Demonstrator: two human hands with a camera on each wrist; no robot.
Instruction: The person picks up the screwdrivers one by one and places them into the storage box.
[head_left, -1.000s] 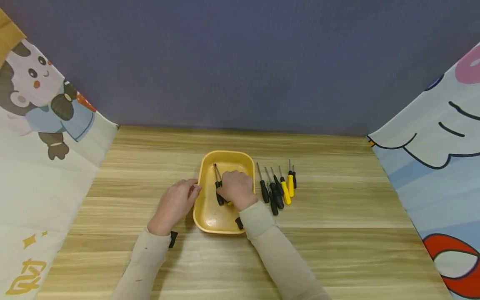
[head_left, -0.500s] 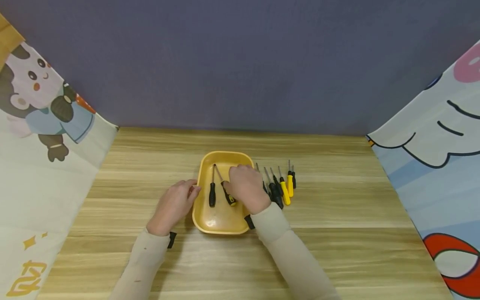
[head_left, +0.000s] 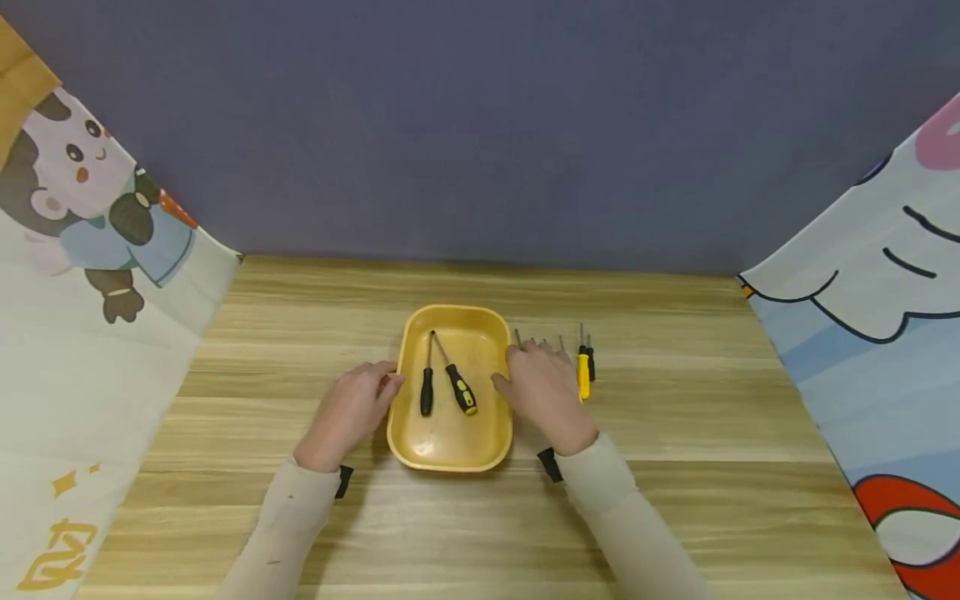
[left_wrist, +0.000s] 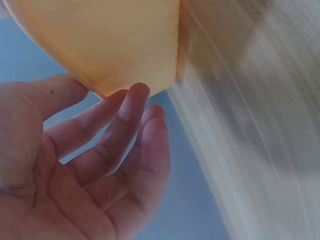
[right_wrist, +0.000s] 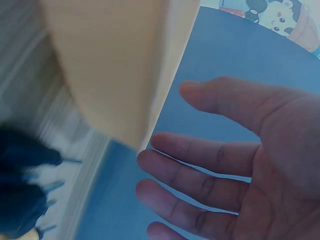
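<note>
Tray [head_left: 450,439]: pinched by LH [head_left: 349,408]; RH [head_left: 550,392] near, loose-fingered.

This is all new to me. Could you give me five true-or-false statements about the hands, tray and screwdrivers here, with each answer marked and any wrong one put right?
1. A black screwdriver and a black-and-yellow screwdriver lie in the tray. True.
2. The left hand grips a screwdriver. False: it holds the tray's edge.
3. The right hand grips nothing. True.
4. The tray is upside down. False: its open side faces up.
5. In the head view, a yellow screwdriver lies right of the tray. True.
</note>
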